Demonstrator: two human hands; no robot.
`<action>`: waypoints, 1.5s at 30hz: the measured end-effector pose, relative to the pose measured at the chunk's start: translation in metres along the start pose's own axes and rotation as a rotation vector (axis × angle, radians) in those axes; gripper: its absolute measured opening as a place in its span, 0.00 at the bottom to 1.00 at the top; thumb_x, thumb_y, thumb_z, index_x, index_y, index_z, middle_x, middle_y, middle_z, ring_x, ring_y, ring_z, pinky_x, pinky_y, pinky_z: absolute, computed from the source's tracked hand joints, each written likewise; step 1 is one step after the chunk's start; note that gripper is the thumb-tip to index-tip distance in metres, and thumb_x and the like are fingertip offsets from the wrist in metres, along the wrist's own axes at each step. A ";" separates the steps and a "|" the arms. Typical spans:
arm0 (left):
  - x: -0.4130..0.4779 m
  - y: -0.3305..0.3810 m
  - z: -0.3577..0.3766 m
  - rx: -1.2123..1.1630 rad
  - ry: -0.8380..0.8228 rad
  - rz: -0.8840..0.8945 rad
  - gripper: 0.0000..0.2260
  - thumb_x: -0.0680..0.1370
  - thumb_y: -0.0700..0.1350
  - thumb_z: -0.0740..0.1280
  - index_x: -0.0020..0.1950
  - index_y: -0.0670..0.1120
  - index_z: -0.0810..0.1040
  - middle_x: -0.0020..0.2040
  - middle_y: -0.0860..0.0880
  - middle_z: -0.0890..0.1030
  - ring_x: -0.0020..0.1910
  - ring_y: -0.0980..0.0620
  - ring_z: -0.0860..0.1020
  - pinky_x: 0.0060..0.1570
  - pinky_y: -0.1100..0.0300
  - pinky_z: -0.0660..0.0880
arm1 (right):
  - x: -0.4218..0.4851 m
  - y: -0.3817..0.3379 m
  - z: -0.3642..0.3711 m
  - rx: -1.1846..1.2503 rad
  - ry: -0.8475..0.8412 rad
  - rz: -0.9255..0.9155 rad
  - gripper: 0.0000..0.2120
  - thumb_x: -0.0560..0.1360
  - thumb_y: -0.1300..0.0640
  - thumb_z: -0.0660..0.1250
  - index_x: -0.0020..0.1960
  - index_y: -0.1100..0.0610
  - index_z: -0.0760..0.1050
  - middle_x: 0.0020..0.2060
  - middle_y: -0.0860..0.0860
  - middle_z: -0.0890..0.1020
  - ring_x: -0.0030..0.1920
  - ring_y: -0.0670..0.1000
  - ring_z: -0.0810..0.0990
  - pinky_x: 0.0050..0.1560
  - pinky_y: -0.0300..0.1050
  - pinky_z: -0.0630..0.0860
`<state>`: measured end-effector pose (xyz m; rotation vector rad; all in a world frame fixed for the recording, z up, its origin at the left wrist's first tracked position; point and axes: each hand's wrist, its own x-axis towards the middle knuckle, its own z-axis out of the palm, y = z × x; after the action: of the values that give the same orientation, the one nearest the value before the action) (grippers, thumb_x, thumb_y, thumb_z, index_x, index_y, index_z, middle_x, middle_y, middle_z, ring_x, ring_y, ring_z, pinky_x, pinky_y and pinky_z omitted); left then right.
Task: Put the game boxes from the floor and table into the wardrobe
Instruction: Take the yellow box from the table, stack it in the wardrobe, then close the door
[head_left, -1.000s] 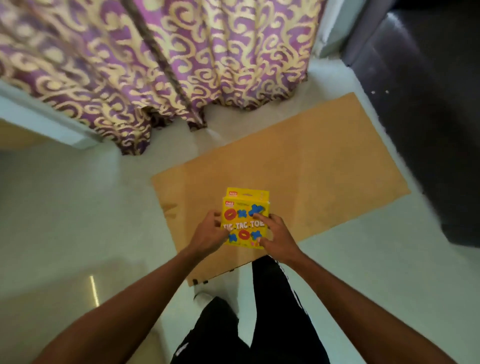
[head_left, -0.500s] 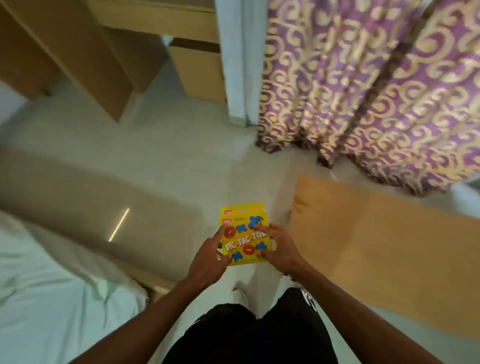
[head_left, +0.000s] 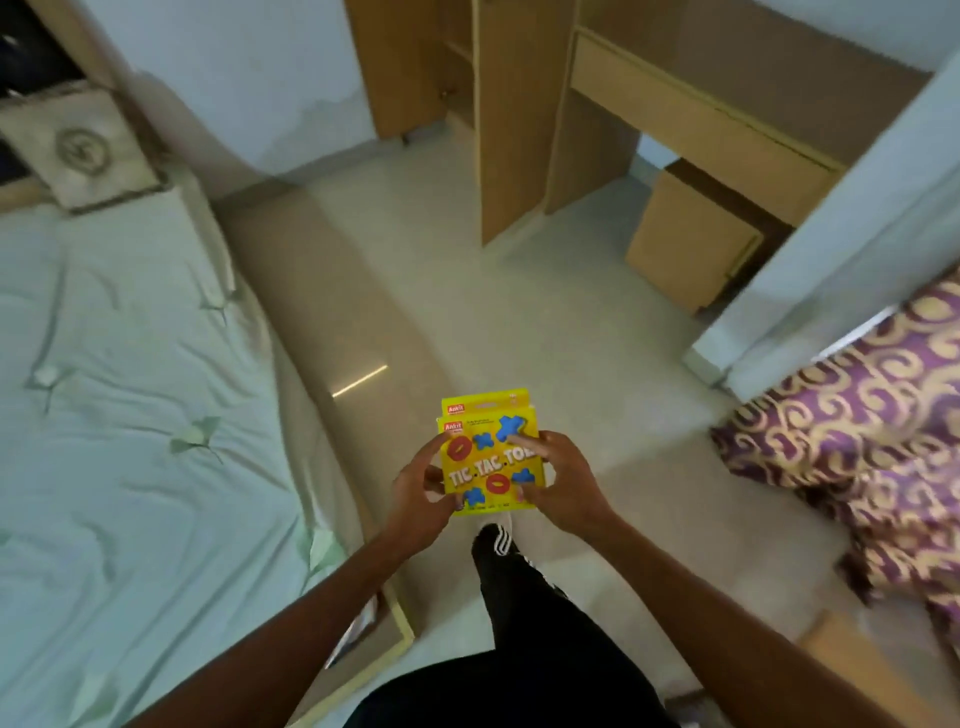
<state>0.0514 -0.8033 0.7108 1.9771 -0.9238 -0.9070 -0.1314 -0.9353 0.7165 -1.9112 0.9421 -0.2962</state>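
1. Plainly, both hands hold the yellow box at picture centre, above the floor.
2. Left hand grips its 9 o'clock edge, thumb on the printed front, fingers curled behind.
3. Right hand clamps the 3 o'clock edge, fingers across the front.
4. A second yellow box seems stacked behind, its top edge showing at 12 o'clock.
5. Wardrobe stands open at 12 o'clock, well apart from the box.
6. Bed lies at 9 o'clock; curtain hangs at 3 o'clock.
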 end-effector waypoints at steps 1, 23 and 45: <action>0.024 0.000 -0.012 -0.018 0.029 -0.014 0.37 0.66 0.33 0.75 0.71 0.55 0.68 0.42 0.47 0.81 0.39 0.54 0.80 0.39 0.67 0.77 | 0.032 -0.006 0.002 0.000 -0.027 -0.022 0.30 0.63 0.52 0.73 0.64 0.42 0.73 0.55 0.53 0.75 0.56 0.47 0.73 0.56 0.31 0.68; 0.504 0.015 -0.285 -0.121 0.372 -0.094 0.39 0.61 0.34 0.77 0.70 0.50 0.71 0.64 0.49 0.73 0.51 0.51 0.80 0.43 0.60 0.81 | 0.630 -0.177 0.039 -0.055 -0.300 -0.177 0.33 0.65 0.69 0.72 0.65 0.46 0.72 0.56 0.50 0.71 0.54 0.42 0.72 0.49 0.19 0.66; 1.093 0.140 -0.509 -0.024 0.200 -0.014 0.38 0.65 0.34 0.77 0.72 0.50 0.70 0.61 0.48 0.72 0.52 0.48 0.79 0.40 0.54 0.82 | 1.201 -0.282 -0.033 0.027 -0.022 -0.121 0.31 0.67 0.70 0.69 0.66 0.48 0.73 0.57 0.49 0.73 0.56 0.46 0.75 0.52 0.29 0.73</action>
<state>0.9614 -1.6044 0.7627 2.0132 -0.7831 -0.7095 0.7971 -1.7480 0.7574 -1.9463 0.8056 -0.3566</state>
